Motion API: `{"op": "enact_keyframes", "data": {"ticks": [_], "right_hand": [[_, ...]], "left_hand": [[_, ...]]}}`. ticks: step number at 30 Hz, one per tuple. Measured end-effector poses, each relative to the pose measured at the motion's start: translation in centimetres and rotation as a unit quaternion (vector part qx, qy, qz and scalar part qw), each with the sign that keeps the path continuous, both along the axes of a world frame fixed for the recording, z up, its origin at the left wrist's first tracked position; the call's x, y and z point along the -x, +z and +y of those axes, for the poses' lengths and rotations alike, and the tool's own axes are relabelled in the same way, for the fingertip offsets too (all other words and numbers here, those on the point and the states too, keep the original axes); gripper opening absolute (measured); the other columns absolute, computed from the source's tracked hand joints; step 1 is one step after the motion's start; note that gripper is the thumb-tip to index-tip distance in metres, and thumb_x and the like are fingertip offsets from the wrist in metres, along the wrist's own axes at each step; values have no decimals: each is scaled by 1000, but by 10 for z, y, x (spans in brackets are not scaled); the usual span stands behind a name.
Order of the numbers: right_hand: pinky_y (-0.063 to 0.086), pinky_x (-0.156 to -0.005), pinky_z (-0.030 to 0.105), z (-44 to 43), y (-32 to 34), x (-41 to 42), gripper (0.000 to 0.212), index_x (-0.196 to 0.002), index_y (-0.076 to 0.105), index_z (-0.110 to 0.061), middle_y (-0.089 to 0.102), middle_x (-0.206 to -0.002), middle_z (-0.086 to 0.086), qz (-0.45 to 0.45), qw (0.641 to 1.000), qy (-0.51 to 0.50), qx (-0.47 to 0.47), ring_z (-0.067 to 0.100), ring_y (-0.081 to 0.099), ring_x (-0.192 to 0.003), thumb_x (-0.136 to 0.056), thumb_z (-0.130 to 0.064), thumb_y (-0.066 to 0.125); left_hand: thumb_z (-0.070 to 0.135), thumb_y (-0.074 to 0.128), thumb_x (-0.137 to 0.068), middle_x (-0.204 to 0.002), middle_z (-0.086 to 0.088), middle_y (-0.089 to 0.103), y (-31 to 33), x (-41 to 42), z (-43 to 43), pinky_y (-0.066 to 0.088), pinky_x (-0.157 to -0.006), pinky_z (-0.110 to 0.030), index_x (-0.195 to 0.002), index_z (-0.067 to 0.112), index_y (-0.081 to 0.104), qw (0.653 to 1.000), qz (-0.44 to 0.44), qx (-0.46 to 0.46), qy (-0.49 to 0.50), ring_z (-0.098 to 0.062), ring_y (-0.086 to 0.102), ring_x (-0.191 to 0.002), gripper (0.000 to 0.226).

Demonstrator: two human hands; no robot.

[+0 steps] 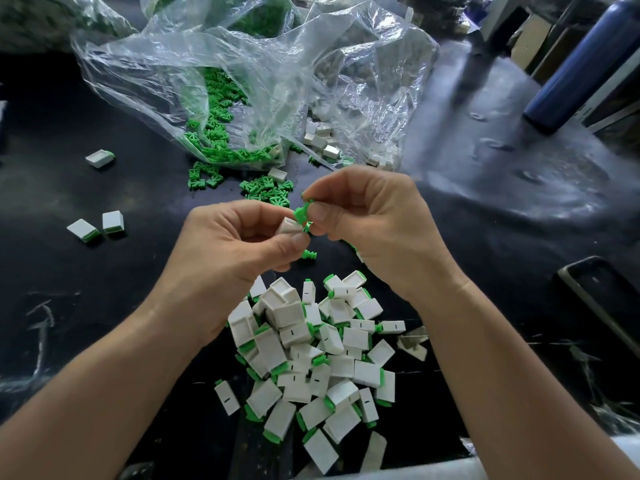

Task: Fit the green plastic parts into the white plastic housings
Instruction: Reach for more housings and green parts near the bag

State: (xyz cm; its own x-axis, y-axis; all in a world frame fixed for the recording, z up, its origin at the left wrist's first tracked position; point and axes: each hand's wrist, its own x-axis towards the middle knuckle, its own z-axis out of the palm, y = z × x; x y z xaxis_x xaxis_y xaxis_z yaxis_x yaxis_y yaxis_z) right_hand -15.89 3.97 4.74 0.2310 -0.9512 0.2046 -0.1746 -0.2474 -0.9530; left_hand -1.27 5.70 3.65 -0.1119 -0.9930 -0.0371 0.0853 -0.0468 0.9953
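Two bare hands meet at the centre of the frame. The left hand (228, 251) pinches a white housing (288, 226) between thumb and curled fingers. The right hand (367, 216) grips a green part (302, 213) in its fingertips, touching the housing's end.

This looks like the insertion step: the green part seems lined up at the housing but not yet seated. The next move probably calls for squaring the part to the opening and pressing it home, then dropping the finished piece.

Just below the hands, a single loose green piece (309, 254) lies on the black table (104, 278). Lower centre holds a heap of assembled pieces (318, 351), white with green ends showing. Three more (100, 226) lie scattered at the left.

Above the hands, a crumpled clear plastic bag (242, 64) spills loose green parts (218, 133) and, to their right, empty white housings (322, 140). A blue bottle (585, 64) stands at the upper right.
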Motion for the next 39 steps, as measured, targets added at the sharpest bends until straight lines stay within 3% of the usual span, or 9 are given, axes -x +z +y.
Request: {"op": "enact_keyframes", "data": {"ticks": [8, 16, 22, 25, 31, 35, 39], "right_hand": [[53, -67, 23, 0, -2, -1, 26, -72, 61, -21, 64, -71, -4, 29, 1000, 5, -3, 4, 59, -63, -77, 4, 68], [56, -76, 35, -2, -2, 4, 28, -72, 62, -24, 66, -75, 0, 57, 998, -1, -6, 12, 62, -70, -78, 2, 68], [55, -73, 45, -2, -4, 3, 33, -68, 58, -28, 67, -76, 8, 93, 996, 2, -4, 23, 64, -69, -78, 3, 67], [54, -66, 40, -1, -5, 2, 38, -65, 55, -31, 63, -68, -1, 125, 992, -2, 15, 16, 60, -63, -77, 2, 68], [49, -60, 37, -1, -8, 1, 41, -62, 49, -33, 56, -62, -8, 181, 982, -4, 48, 18, 56, -61, -76, 1, 68], [41, -55, 19, 2, -9, 2, 26, -67, 58, -22, 50, -56, -17, 217, 974, 6, 63, 0, 48, -54, -76, 0, 68], [42, -56, 22, 3, -8, 2, 10, -74, 65, -8, 48, -59, -20, 247, 965, 23, 85, 1, 48, -57, -77, 1, 67]], "left_hand": [[19, 68, -57, -53, 1, 65, 0, 0, 0, 48, -48, -15, -70, 15, 69, 999, -27, 9, 19, -4, 56, -48, 14], [16, 63, -61, -65, -3, 71, -1, 1, 1, 52, -54, -16, -78, 12, 69, 1000, -4, 3, 3, -11, 67, -57, 19], [17, 61, -64, -68, -8, 71, -1, 0, 2, 53, -50, -19, -74, 14, 67, 998, -59, 32, -10, -14, 66, -53, 12], [14, 63, -69, -68, -9, 70, -2, -3, 2, 54, -50, -21, -73, 18, 68, 993, -102, 60, -17, -15, 66, -53, 7], [1, 65, -79, -63, -1, 68, -6, -7, 1, 51, -49, -16, -72, 24, 68, 970, -213, 120, -18, -12, 65, -49, 24], [2, 67, -78, -60, 3, 68, -7, -9, 1, 51, -49, -15, -71, 27, 68, 956, -260, 136, -24, -7, 63, -47, 27], [4, 67, -78, -56, 3, 67, -7, -11, 1, 52, -51, -17, -71, 21, 69, 943, -298, 141, -39, -6, 62, -45, 18]]}}
